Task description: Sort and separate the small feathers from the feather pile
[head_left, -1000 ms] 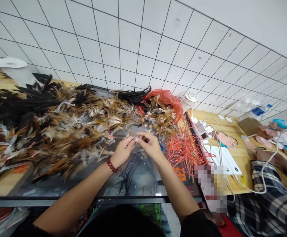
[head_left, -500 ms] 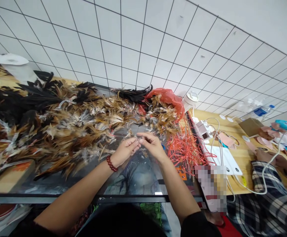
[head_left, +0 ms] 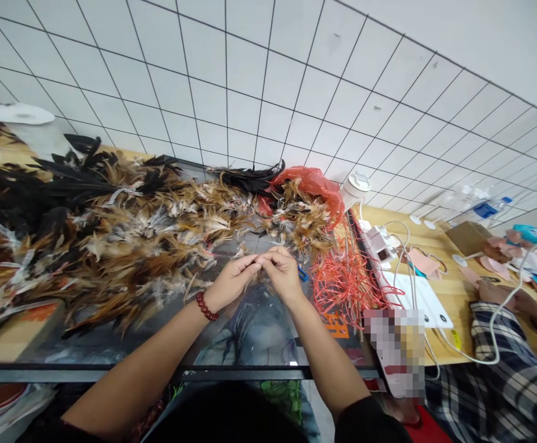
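Observation:
My left hand, with a dark red bead bracelet at its wrist, and my right hand meet over the glass tabletop. Fingertips touch in a pinch on both sides; whatever lies between them is too small or hidden to make out. A broad pile of brown feathers spreads beyond and left of my hands, with black feathers at its far left. Just right of my right hand lies a small blue item, then a tangle of red string.
A red plastic bag sits behind the feathers. On the right are a power adapter, white cables and a blurred-out phone-like object. A co-worker's plaid sleeve rests at the far right. A white roll stands back left.
My right hand has drawn in tighter against the left, its fingers more curled. The small blue item beside it shows more. My left hand has shifted only slightly.

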### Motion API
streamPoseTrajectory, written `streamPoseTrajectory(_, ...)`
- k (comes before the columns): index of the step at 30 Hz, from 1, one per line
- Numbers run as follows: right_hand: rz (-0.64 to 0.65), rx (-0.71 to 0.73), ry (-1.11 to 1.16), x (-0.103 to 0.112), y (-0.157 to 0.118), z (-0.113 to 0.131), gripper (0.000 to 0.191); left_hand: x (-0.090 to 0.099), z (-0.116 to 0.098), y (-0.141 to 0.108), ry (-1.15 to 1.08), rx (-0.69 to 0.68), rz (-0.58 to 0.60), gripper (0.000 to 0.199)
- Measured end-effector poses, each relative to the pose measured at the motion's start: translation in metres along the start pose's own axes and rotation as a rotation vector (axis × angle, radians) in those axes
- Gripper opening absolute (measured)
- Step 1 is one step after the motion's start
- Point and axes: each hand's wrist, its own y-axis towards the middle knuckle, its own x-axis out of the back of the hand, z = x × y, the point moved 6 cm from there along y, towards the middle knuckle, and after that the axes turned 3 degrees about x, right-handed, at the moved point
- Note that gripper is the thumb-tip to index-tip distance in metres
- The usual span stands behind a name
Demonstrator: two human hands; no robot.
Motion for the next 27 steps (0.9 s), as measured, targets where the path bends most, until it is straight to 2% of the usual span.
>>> streamPoseTrajectory(6, -0.015, -0.076, 0.084, -0.007, -0.002, -0.001, 0.021, -0.009, 0.018, -0.001, -0.188, 0.165, 0.076, 0.034)
streamPoseTrajectory(9, -0.165, -0.073, 0.049, 0.010, 0.001, -0.006, 0.023, -0.008, 0.018, 0.000, -0.229, 0.171, 0.050, 0.032)
streamPoseTrajectory(11, -0.213, -0.032, -0.087, 0.023, 0.002, -0.004, 0.021, -0.006, 0.017, 0.001, -0.272, 0.163, 0.028, 0.032)
streamPoseTrajectory(13, -0.045, 0.034, -0.292, 0.028, 0.000, 0.001, 0.013, -0.003, 0.018, 0.002, -0.344, 0.165, 0.005, 0.031)
streamPoseTrajectory(15, 0.196, 0.088, -0.488, 0.031, -0.007, 0.004, 0.026, 0.001, 0.019, 0.003, -0.436, 0.178, -0.034, 0.028)
streamPoseTrajectory(16, 0.268, 0.093, -0.567, 0.038, -0.011, 0.004, 0.035, 0.004, 0.020, 0.004, -0.486, 0.184, -0.056, 0.027)
streamPoseTrajectory(17, 0.290, 0.077, -0.636, 0.049, -0.014, 0.003, 0.039, 0.006, 0.021, 0.004, -0.535, 0.200, -0.074, 0.026)
streamPoseTrajectory(20, 0.173, -0.070, -0.828, 0.098, -0.014, -0.004, 0.030, 0.010, 0.023, 0.005, -0.642, 0.241, -0.104, 0.021)
streamPoseTrajectory(22, 0.162, -0.153, -0.969, 0.125, -0.012, -0.010, 0.026, 0.011, 0.023, 0.005, -0.667, 0.246, -0.106, 0.019)
streamPoseTrajectory(24, 0.218, -0.182, -1.077, 0.138, -0.010, -0.015, 0.027, 0.010, 0.023, 0.006, -0.674, 0.251, -0.097, 0.019)
streamPoseTrajectory(27, 0.300, -0.182, -1.156, 0.134, -0.013, -0.018, 0.024, 0.010, 0.024, 0.005, -0.664, 0.268, -0.087, 0.021)
